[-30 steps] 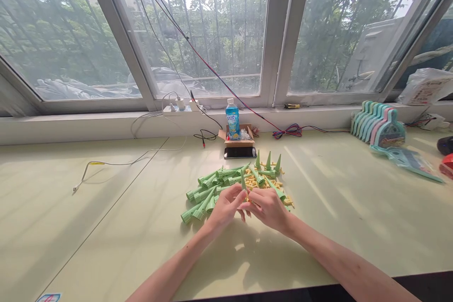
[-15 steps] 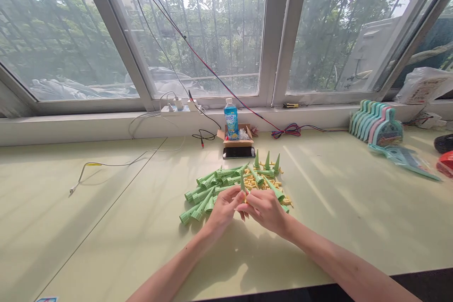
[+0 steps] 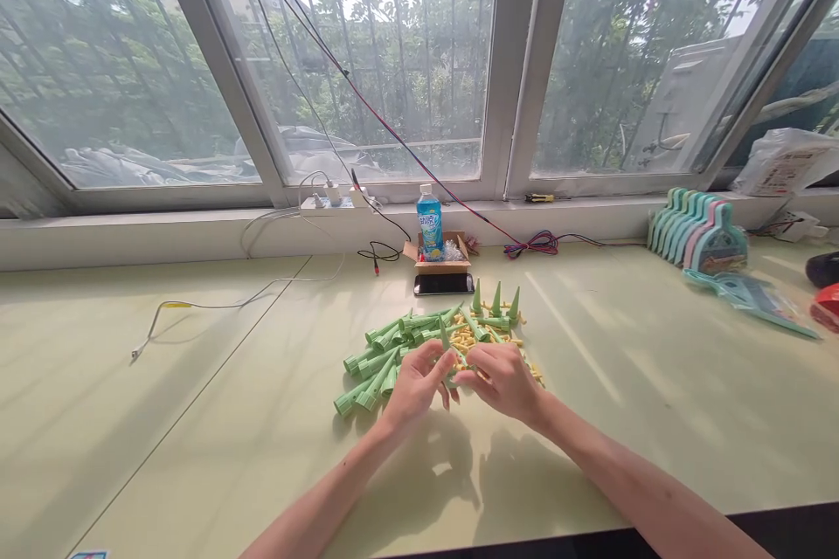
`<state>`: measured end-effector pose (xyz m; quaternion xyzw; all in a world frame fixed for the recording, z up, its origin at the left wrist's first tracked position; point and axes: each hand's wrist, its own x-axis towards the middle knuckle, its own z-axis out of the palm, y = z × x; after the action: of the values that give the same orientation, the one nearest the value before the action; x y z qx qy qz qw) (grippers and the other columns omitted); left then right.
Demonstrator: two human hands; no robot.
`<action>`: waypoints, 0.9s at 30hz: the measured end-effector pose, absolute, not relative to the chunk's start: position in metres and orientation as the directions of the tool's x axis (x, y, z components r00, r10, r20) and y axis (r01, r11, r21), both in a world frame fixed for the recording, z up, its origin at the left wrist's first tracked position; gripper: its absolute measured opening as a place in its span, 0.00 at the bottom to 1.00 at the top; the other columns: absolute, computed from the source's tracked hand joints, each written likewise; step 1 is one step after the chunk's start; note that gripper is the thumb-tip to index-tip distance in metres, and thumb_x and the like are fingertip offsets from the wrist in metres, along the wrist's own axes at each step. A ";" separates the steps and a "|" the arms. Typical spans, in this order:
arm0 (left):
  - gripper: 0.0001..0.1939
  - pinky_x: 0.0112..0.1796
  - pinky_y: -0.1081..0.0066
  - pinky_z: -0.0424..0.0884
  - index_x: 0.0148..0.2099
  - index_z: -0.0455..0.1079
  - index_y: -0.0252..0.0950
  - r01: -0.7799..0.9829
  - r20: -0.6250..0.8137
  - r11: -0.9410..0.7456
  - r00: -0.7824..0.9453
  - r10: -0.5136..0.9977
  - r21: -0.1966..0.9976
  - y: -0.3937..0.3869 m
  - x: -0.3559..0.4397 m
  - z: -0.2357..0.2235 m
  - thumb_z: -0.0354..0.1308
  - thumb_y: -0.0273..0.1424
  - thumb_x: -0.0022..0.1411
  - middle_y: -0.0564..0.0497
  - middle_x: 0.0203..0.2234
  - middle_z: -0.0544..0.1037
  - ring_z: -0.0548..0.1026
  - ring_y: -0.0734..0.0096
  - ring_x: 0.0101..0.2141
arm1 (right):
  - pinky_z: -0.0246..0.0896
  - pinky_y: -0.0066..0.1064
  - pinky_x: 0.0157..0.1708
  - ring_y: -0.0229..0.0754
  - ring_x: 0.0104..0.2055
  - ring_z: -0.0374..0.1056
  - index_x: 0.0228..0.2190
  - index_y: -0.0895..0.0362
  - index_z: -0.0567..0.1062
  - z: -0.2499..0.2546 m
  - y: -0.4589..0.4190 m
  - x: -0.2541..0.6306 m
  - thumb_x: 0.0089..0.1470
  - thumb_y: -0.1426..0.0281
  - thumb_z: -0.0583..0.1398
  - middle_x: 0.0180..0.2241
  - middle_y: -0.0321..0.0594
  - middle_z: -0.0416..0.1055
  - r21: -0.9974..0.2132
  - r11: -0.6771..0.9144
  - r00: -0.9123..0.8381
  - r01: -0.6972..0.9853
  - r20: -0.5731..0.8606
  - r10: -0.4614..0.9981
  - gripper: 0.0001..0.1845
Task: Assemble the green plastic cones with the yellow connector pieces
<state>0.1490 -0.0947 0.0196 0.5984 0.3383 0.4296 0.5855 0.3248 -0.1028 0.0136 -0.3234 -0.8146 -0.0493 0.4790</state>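
My left hand (image 3: 418, 383) is closed around a green plastic cone (image 3: 444, 334), whose pointed tip rises above the fingers. Just to its right, my right hand (image 3: 503, 380) has its fingers curled together; whatever is in them, if anything, is hidden. Behind and left of the hands lie several green cones (image 3: 375, 364) with ribbed, hollow ends. Small yellow plastic pieces (image 3: 462, 339) are heaped beyond my right hand, partly covered by it and by other cones. At the back of the heap, three green cones (image 3: 496, 300) stand upright.
Beyond the pile are a black phone (image 3: 444, 284) and a small cardboard box (image 3: 464, 265) with a blue bottle (image 3: 430, 225). A white cable (image 3: 216, 306) crosses the table at left. Pastel plastic boards (image 3: 714, 240) stand at right, and a windowsill (image 3: 590, 217) borders the back.
My right hand has drawn a little to the right, widening the gap between the hands. The cone in my left hand has tilted slightly leftward. The pile looks the same.
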 end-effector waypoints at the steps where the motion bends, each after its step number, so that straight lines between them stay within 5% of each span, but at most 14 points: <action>1: 0.19 0.16 0.75 0.69 0.37 0.68 0.34 -0.068 0.113 -0.093 0.389 0.914 0.993 -0.095 0.148 0.019 0.61 0.47 0.62 0.54 0.26 0.72 0.72 0.76 0.16 | 0.41 0.27 0.21 0.32 0.19 0.46 0.19 0.56 0.61 0.014 -0.101 0.329 0.69 0.57 0.50 0.16 0.30 0.55 -0.248 0.778 -0.313 0.577 0.813 0.492 0.27; 6: 0.17 0.19 0.76 0.67 0.35 0.63 0.36 0.117 0.154 -0.220 0.410 0.899 0.969 -0.098 0.147 0.016 0.60 0.44 0.63 0.57 0.25 0.65 0.65 0.81 0.17 | 0.42 0.27 0.21 0.33 0.19 0.45 0.18 0.55 0.57 0.018 -0.087 0.352 0.70 0.60 0.45 0.17 0.30 0.51 -0.424 0.639 -0.126 0.642 0.763 0.634 0.28; 12: 0.13 0.24 0.76 0.57 0.32 0.66 0.35 0.355 0.307 -0.537 0.532 0.789 0.765 -0.100 0.149 0.013 0.57 0.38 0.66 0.54 0.28 0.64 0.58 0.78 0.23 | 0.47 0.27 0.23 0.34 0.20 0.47 0.20 0.55 0.62 0.015 -0.072 0.369 0.69 0.59 0.48 0.17 0.30 0.53 -0.516 0.496 -0.032 0.698 0.670 0.742 0.25; 19: 0.12 0.26 0.74 0.56 0.31 0.64 0.36 0.435 0.298 -0.544 0.513 0.805 0.718 -0.097 0.146 0.010 0.60 0.36 0.64 0.56 0.25 0.64 0.59 0.75 0.25 | 0.54 0.27 0.28 0.35 0.23 0.57 0.31 0.57 0.73 0.012 -0.070 0.371 0.65 0.65 0.53 0.26 0.36 0.69 -0.500 0.490 -0.146 0.714 0.577 0.803 0.14; 27: 0.14 0.26 0.74 0.57 0.29 0.63 0.36 0.457 0.270 -0.532 0.520 0.810 0.713 -0.096 0.146 0.009 0.60 0.36 0.62 0.56 0.23 0.67 0.60 0.75 0.23 | 0.52 0.27 0.28 0.36 0.25 0.61 0.30 0.57 0.73 0.012 -0.071 0.371 0.61 0.71 0.54 0.27 0.36 0.70 -0.404 0.475 -0.238 0.782 0.512 0.826 0.09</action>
<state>0.1462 -0.0960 0.0092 0.8214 0.3857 0.3019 0.2923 0.3706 -0.0710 0.0120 -0.5112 -0.7860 0.0318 0.3463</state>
